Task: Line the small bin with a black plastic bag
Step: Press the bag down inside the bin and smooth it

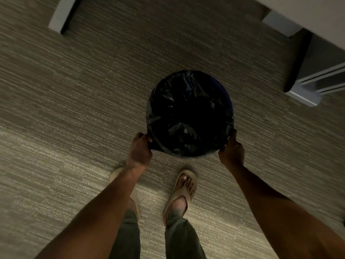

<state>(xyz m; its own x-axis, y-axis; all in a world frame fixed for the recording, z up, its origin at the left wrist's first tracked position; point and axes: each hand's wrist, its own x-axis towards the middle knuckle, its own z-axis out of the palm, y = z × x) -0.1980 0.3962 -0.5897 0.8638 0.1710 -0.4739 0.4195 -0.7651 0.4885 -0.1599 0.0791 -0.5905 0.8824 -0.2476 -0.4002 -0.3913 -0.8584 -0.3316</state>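
Observation:
A small round bin stands on the carpet just ahead of my feet, seen from above. A black plastic bag fills its mouth and is folded over most of the rim; a sliver of dark blue bin wall shows at the far right. My left hand pinches the bag's edge at the near left of the rim. My right hand grips the bag's edge at the near right. The inside of the bin is too dark to make out.
Grey striped carpet covers the floor. A white furniture leg stands at the back left. A white desk frame and foot stand at the right, close to the bin. My sandalled feet are just behind the bin.

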